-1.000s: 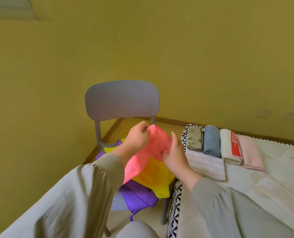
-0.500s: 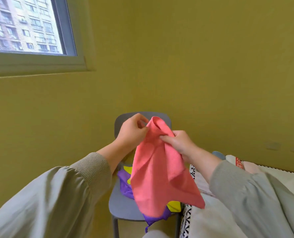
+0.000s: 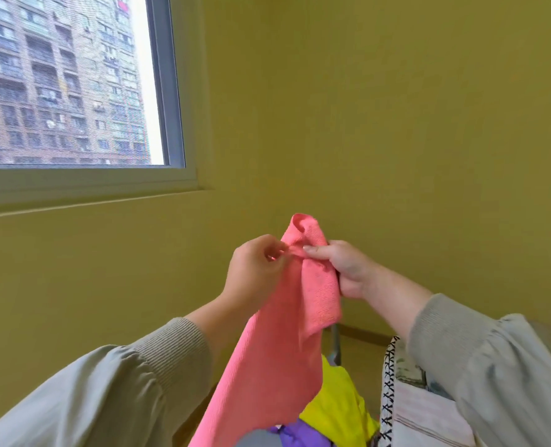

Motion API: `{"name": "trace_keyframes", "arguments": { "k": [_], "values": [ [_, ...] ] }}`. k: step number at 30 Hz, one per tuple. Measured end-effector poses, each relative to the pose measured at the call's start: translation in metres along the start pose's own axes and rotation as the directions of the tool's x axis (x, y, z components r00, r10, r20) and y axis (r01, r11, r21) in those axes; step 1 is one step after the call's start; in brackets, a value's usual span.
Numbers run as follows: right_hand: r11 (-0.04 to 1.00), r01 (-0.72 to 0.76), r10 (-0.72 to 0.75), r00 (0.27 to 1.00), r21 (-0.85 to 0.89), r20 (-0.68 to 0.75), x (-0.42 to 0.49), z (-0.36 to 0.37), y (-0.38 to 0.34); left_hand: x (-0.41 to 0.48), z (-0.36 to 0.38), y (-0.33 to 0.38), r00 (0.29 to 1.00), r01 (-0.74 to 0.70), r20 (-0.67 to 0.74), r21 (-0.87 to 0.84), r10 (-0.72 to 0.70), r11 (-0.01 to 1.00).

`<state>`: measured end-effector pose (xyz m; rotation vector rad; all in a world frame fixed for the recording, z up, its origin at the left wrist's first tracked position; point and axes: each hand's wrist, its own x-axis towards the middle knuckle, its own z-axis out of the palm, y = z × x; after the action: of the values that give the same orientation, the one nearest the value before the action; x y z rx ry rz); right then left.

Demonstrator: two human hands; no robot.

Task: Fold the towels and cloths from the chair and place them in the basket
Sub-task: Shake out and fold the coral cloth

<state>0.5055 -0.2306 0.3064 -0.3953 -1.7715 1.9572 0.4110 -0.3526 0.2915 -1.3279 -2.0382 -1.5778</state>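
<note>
A pink cloth point(image 3: 277, 350) hangs in the air in front of the yellow wall, held up by both hands. My left hand point(image 3: 255, 272) pinches its top edge from the left. My right hand point(image 3: 342, 269) grips the bunched top from the right, thumb on the fabric. Below them a yellow cloth point(image 3: 338, 404) and a purple cloth point(image 3: 296, 435) lie on the chair, of which only a grey leg point(image 3: 334, 343) shows. The basket point(image 3: 388, 382) with its black-and-white patterned rim stands at the lower right, a pale striped towel point(image 3: 419, 411) inside; my right sleeve hides most of it.
A window point(image 3: 68, 82) fills the upper left, with a sill below it. Yellow walls meet in a corner behind the hands. A wooden skirting board point(image 3: 364, 335) runs along the floor at the right.
The view has tilted further up, so chair and basket have sunk to the bottom edge. Both hands have lifted the pink cloth higher and closed in on its top edge.
</note>
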Motion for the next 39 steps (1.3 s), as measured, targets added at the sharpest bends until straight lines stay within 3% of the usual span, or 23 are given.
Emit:
{"name": "trace_keyframes", "arguments": {
  "k": [2, 6, 8, 10, 13, 17, 20, 23, 25, 27, 29, 31, 34, 39],
  "values": [
    [1.000, 0.000, 0.000, 1.000, -0.001, -0.006, 0.001, 0.002, -0.003, 0.005, -0.003, -0.003, 0.999, 0.010, -0.050, -0.005, -0.011, 1.000],
    [0.999, 0.010, -0.014, 0.995, -0.048, -0.099, 0.001, 0.001, -0.011, 0.019, -0.018, -0.015, 0.967, 0.203, -0.135, -0.115, -0.218, 0.972],
    [0.998, 0.000, -0.011, 0.987, -0.069, -0.158, 0.002, -0.002, -0.018, 0.028, -0.028, -0.026, 0.937, 0.296, -0.164, -0.091, -0.307, 0.951],
    [0.997, -0.032, 0.015, 0.976, -0.076, -0.217, 0.006, -0.004, -0.024, 0.033, -0.038, -0.033, 0.907, 0.418, -0.023, -0.090, -0.421, 0.904],
    [0.996, -0.053, 0.032, 0.959, -0.068, -0.283, 0.012, -0.003, -0.029, 0.029, -0.038, -0.021, 0.795, 0.573, 0.391, -0.235, -0.464, 0.785],
    [0.998, -0.055, 0.040, 0.914, -0.024, -0.403, 0.022, 0.001, -0.035, 0.023, -0.023, 0.007, 0.887, 0.408, 0.361, -0.316, -0.289, 0.857],
    [0.999, -0.038, 0.036, 0.863, 0.006, -0.504, 0.023, 0.006, -0.041, 0.014, -0.016, 0.015, 0.872, 0.324, 0.461, -0.285, -0.167, 0.902],
    [0.999, -0.009, 0.027, 0.836, 0.035, -0.549, 0.020, 0.013, -0.048, -0.001, -0.003, 0.009, 0.844, 0.252, 0.510, -0.100, -0.168, 0.963],
    [1.000, 0.007, 0.007, 0.833, 0.022, -0.553, 0.020, 0.016, -0.052, -0.006, 0.007, 0.003, 0.863, 0.187, 0.470, 0.038, -0.183, 0.982],
    [1.000, 0.001, -0.009, 0.832, -0.014, -0.555, 0.017, 0.013, -0.055, -0.006, 0.007, 0.000, 0.893, 0.216, 0.398, 0.030, -0.210, 0.976],
    [1.000, -0.002, 0.007, 0.868, 0.011, -0.497, 0.012, 0.005, -0.058, 0.002, 0.002, -0.002, 0.915, 0.299, 0.311, -0.089, -0.259, 0.950],
    [0.988, -0.027, 0.080, 0.933, 0.152, -0.350, 0.004, 0.000, -0.058, 0.015, -0.007, -0.001, 0.930, 0.334, 0.221, -0.180, -0.293, 0.925],
    [0.970, 0.004, 0.064, 0.961, 0.245, -0.270, -0.003, -0.007, -0.054, 0.035, -0.017, 0.008, 0.945, 0.302, 0.177, -0.154, -0.275, 0.941],
    [0.983, -0.019, 0.051, 0.984, 0.182, -0.173, -0.001, -0.018, -0.043, 0.054, -0.015, 0.019, 0.949, 0.230, 0.233, -0.051, -0.212, 0.972]
  ]
}}
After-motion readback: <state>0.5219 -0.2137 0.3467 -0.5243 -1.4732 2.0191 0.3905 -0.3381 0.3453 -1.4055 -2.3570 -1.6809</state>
